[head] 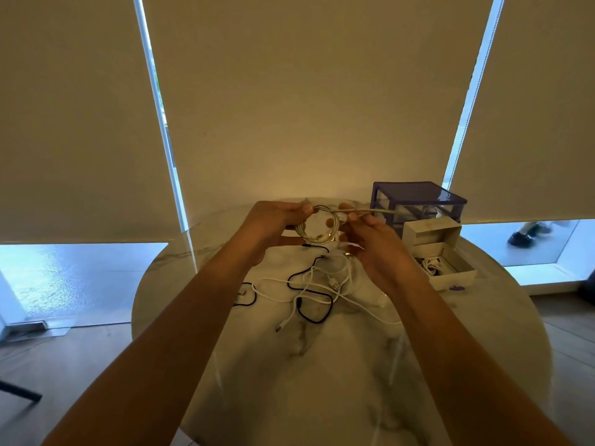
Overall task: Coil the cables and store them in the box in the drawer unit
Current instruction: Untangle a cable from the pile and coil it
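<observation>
Coiling step: left hand (273, 220) pinches pale cable coil (317, 225) above table (306, 365); right hand (373, 239) pinches its free tail. Next: finish wrapping, place in box (450, 268); loose cables (309, 284) remain.

The room is dimly lit. Cold blue daylight is let in past the blinds (289, 91) at nine and three o'clock. The table (306, 365) is softly lit. Straight lines are bent near the edges.

Loose cables (317, 291) are lying mid-counter (289, 381) — the box (442, 255) is sitting to their right, the drawer unit (418, 201) standing just behind it.
</observation>
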